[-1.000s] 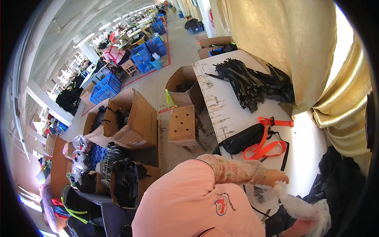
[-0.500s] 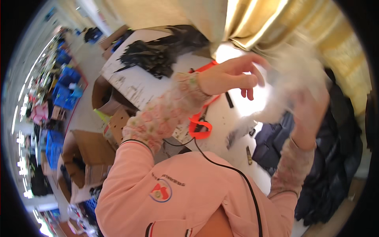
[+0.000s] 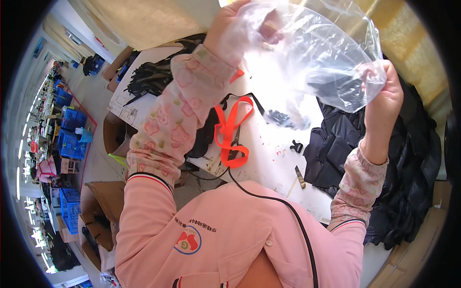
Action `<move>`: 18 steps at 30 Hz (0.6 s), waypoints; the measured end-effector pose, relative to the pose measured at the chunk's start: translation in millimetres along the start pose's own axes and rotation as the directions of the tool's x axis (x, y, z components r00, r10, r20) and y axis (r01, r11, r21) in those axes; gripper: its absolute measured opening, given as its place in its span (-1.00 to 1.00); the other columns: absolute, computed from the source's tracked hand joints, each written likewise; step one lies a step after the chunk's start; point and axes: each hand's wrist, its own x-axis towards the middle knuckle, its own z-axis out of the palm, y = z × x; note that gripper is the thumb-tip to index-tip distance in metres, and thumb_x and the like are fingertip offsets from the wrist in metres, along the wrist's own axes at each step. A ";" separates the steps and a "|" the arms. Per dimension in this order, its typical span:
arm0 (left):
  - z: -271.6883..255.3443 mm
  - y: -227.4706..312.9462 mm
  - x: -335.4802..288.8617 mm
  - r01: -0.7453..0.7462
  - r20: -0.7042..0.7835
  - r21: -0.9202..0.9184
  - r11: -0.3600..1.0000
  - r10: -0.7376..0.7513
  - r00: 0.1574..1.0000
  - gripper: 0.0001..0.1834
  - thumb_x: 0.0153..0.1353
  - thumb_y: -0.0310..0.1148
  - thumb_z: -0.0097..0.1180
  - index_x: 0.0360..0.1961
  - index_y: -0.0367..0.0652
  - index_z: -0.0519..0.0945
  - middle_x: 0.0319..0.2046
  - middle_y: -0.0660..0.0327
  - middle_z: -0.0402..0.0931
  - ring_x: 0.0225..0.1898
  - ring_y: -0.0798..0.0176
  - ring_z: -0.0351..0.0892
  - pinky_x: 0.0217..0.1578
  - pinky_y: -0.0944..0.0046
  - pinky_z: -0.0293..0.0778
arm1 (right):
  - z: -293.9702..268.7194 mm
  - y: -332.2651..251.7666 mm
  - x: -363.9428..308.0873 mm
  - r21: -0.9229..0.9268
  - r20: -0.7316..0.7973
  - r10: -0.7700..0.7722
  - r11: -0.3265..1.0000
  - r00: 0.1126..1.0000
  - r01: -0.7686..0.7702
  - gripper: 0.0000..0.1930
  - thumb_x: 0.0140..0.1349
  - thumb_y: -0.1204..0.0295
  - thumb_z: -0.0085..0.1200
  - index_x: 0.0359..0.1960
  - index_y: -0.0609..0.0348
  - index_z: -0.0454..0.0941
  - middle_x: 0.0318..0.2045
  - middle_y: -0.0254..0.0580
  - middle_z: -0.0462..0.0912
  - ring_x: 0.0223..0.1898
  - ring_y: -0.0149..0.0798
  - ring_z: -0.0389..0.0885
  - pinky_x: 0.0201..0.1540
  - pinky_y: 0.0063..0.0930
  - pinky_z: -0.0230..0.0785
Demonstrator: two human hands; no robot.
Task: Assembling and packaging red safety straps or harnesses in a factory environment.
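A clear plastic bag is stretched wide between my two hands above the white table. My left hand grips one side of it near the top of the view, its fingers showing partly through the film. On the other side my right hand pinches the bag's edge. Below the bag lies a crumpled bit of clear plastic. Black padded garments are piled next to my right forearm. A looped orange strap rests on the table nearer my body.
Dark strips lie in a bundle at the table's far left. A small black piece and a narrow striped strip sit near the garments. Cardboard boxes and blue crates stand at left; yellowish curtains hang behind.
The bag was bunched and blurred at my right hand; now it is spread out. My left hand, empty before, has moved up and taken hold of it.
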 end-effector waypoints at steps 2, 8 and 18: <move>0.2 -5.2 0.0 0.415 0.138 -0.793 0.446 -0.533 0.835 -0.47 0.10 -0.17 0.13 0.04 -0.27 0.44 -0.03 -0.09 0.47 -0.04 -0.03 0.50 -0.12 0.20 0.47 | -14.8 2.9 0.1 -0.048 -0.035 -0.056 0.997 0.998 0.055 -0.98 0.21 0.52 0.05 -0.38 0.14 0.49 -0.46 -0.49 0.49 -0.51 -0.68 0.30 -0.43 -0.81 0.12; 25.6 32.7 12.5 0.629 0.381 -0.775 -0.054 -0.834 0.398 -0.73 0.04 -0.49 0.04 -0.17 -0.28 0.54 -0.40 0.20 0.51 -0.43 0.35 0.46 -0.44 0.41 0.36 | -35.4 13.7 -25.8 -0.089 -0.038 0.015 0.996 0.999 -0.019 -0.92 0.19 0.61 -0.03 -0.35 0.16 0.50 -0.42 -0.50 0.52 -0.48 -0.72 0.29 -0.45 -0.85 0.12; 64.2 103.8 3.1 0.319 0.703 -0.709 -0.629 -0.664 0.254 -0.84 0.22 -0.39 0.09 -0.22 -0.23 0.56 -0.39 0.30 0.56 -0.45 0.48 0.52 -0.44 0.45 0.41 | -41.5 -32.5 -66.2 -0.052 0.040 -0.289 0.955 0.956 0.291 -0.69 0.06 0.78 -0.22 -0.16 0.43 0.48 -0.16 0.02 0.56 -0.22 -0.17 0.56 -0.08 -0.43 0.39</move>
